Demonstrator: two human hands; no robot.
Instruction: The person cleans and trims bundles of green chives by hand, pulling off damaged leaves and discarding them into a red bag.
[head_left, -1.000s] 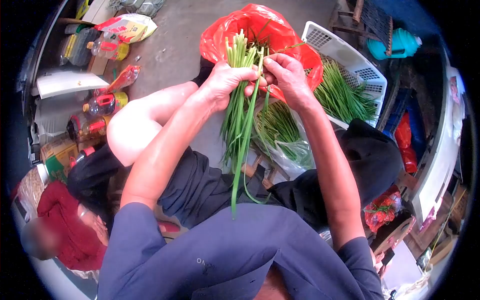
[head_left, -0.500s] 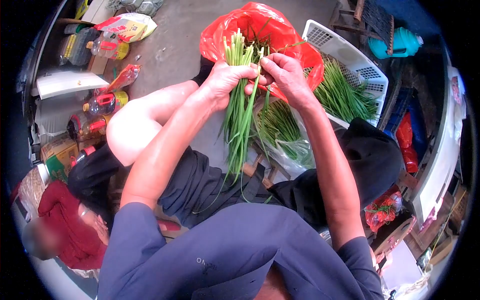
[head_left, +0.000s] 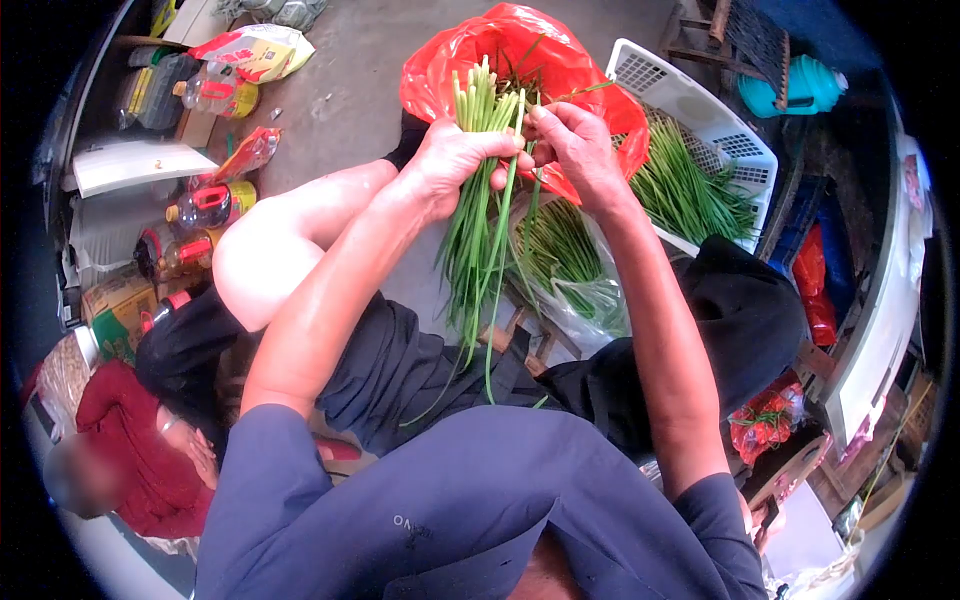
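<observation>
My left hand (head_left: 448, 165) is wrapped round a bunch of garlic chives (head_left: 470, 235). Their pale cut ends point away from me, and the long green leaves hang down toward my lap. Close beside it on the right, my right hand (head_left: 580, 150) is closed in a pinch near a stalk end, just past the bunch. What lies between its fingertips is too small to make out. Both hands are over the near side of an open red plastic bag (head_left: 432, 75), which has loose green scraps inside.
More chives (head_left: 690, 190) lie in a white plastic basket (head_left: 640, 75) at right. A clear bag (head_left: 600, 315) with chives sits below my hands. Oil bottles (head_left: 205, 207) stand at left. A person in a dark red top (head_left: 130, 435) sits at lower left.
My right hand has shifted slightly right, away from the bunch. One long chive now hangs straighter below my left hand, which stays in nearly the same place.
</observation>
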